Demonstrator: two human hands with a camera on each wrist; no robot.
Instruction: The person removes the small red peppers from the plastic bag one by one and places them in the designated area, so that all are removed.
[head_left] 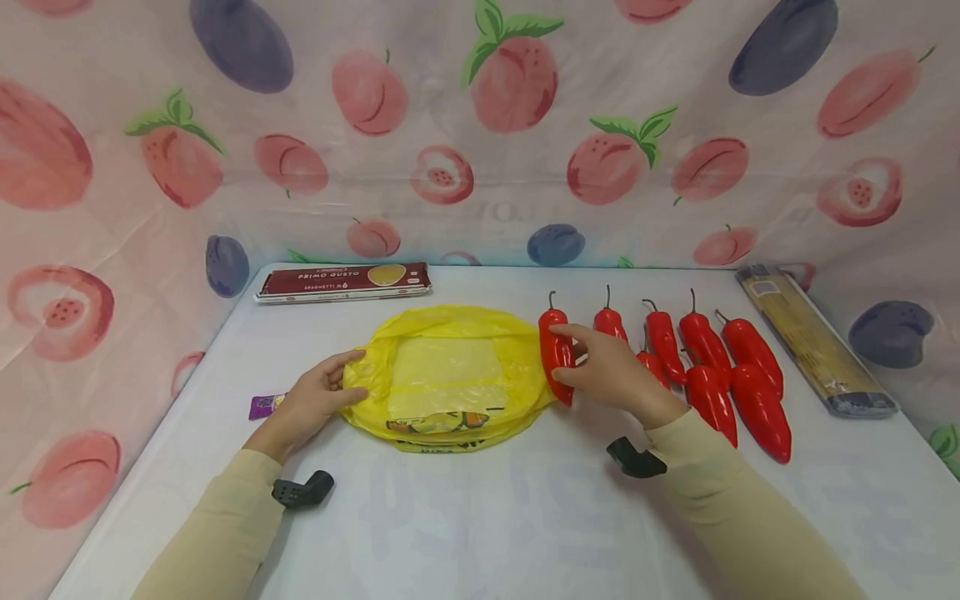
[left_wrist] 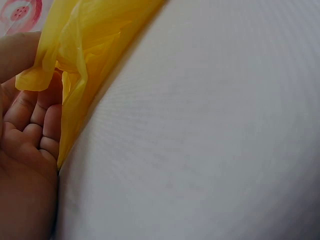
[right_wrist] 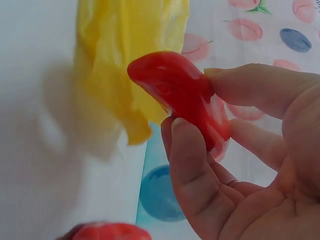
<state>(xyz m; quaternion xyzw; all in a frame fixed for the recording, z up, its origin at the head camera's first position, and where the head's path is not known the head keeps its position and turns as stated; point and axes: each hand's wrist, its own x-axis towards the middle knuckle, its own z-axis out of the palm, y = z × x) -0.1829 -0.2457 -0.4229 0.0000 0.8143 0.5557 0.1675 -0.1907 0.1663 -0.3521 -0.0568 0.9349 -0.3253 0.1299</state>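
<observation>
A yellow plastic bag (head_left: pixel 442 321) lies on the table with its mouth spread wide towards me. My left hand (head_left: pixel 311 402) pinches the bag's left edge; in the left wrist view the yellow film (left_wrist: pixel 82 65) passes between the thumb and the curled fingers. A glossy red chili pepper (head_left: pixel 553 354) with a thin dark stem is held in my right hand (head_left: pixel 611 371), just at the bag's right rim. In the right wrist view the fingertips and thumb grip the pepper (right_wrist: pixel 177 92), and the bag (right_wrist: pixel 130 45) hangs behind it.
Several more red chili peppers (head_left: pixel 759 408) lie to the right of and behind the right hand. A brown spaghetti box (head_left: pixel 345 281) sits at the back left, and a clear pasta packet (head_left: pixel 813 342) at the right edge. Beside the left hand lies a small purple packet (head_left: pixel 264 406).
</observation>
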